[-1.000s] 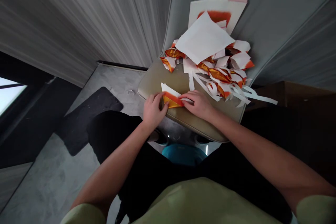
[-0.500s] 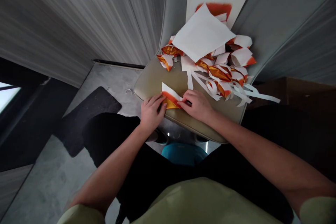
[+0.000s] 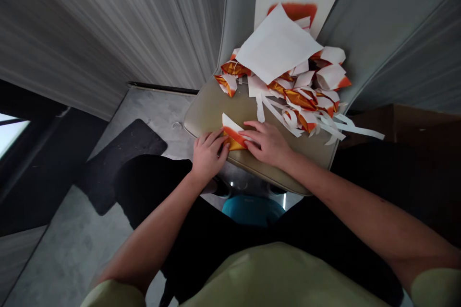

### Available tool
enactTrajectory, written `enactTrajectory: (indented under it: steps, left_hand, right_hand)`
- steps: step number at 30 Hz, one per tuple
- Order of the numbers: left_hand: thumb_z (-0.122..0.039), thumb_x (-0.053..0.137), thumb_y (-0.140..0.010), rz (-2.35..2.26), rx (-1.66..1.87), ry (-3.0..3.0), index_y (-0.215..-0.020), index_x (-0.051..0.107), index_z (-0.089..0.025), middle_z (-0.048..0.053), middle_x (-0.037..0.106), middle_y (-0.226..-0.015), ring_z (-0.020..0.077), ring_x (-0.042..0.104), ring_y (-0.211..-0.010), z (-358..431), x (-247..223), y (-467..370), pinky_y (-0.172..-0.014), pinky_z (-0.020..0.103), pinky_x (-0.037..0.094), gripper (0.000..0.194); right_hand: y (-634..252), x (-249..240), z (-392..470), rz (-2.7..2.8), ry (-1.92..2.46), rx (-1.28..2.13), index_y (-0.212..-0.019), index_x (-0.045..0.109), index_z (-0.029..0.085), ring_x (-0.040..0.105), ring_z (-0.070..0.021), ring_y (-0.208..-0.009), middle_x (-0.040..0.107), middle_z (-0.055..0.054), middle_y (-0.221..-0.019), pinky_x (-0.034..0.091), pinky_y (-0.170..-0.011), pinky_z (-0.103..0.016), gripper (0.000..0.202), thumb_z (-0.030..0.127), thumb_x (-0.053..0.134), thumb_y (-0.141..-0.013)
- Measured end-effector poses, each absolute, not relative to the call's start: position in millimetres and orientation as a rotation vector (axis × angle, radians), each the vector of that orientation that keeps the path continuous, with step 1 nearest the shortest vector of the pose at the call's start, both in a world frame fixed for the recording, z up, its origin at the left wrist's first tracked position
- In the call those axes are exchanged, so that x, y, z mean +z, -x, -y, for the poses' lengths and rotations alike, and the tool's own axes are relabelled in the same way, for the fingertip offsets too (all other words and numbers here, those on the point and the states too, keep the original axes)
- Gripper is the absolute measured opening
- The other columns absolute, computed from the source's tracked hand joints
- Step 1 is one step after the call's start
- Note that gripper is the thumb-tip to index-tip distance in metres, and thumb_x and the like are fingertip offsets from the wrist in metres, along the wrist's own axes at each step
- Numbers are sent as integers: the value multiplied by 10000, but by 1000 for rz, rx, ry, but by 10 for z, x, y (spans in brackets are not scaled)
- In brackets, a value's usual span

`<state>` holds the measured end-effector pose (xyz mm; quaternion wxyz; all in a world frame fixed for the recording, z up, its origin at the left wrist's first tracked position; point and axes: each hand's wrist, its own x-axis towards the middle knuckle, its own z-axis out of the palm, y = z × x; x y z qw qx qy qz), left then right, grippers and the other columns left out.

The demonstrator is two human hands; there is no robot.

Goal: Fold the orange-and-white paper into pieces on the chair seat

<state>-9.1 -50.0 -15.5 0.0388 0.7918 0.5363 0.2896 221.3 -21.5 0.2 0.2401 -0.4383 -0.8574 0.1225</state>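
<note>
A folded sheet of paper [image 3: 233, 134], white, orange-red and gold, lies near the front edge of the chair seat [image 3: 209, 105]. My left hand [image 3: 209, 152] is closed at the sheet's left end, with thumb and fingers on its edge. From the other side, my right hand [image 3: 268, 143] rests on the sheet's right part, fingers stretched out and apart over the fold. These fingers hide the sheet's right end.
Behind my hands lies a heap of folded orange-and-white paper pieces [image 3: 300, 98] with white paper strips [image 3: 355, 129]. A white square sheet [image 3: 279, 45] covers part of it. A larger sheet [image 3: 262, 7] leans against the backrest. Below the seat is a teal object [image 3: 252, 210].
My right hand has gone from pinching the sheet's right edge to lying across it with extended fingers, slightly further left. The upper flap now lies lower. My left hand stays in place.
</note>
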Motion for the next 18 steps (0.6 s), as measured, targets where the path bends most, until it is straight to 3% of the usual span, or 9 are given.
enactTrajectory:
  steps: [18]
  left_hand:
    - [-274, 608, -969, -1607, 935, -2394, -1023, 744, -216, 59, 759, -1218, 250, 697, -1068, 432, -118, 105, -971, 447, 519, 158]
  right_hand:
    - [-2219, -2, 200, 2381, 1171, 341, -1183, 768, 211, 637, -272, -1023, 698, -85, -1341, 511, -929, -453, 311, 253, 580, -940]
